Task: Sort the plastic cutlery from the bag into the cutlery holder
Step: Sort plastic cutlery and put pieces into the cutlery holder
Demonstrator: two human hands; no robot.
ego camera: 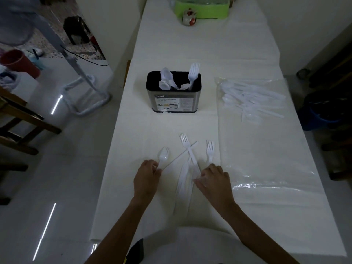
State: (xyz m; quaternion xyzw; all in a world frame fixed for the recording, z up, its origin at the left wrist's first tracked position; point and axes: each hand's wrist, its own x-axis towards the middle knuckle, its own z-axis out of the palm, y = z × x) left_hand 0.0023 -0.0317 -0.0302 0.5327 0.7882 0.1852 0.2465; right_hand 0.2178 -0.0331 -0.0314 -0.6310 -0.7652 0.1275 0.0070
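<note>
Near the table's (133,206) front edge, left hand (146,175) pinches a fork (164,158) by its handle; right hand (214,181) pinches second fork (191,156) atop loose cutlery (182,184).

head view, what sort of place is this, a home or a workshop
Probably a home dining or kitchen area: a long cloth-covered table, a wooden chair beside it on a glossy tiled floor, and a green dish rack at the table's far end.

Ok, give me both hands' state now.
Left hand: pinching a fork handle.
Right hand: gripping handles in the cutlery pile.
</note>
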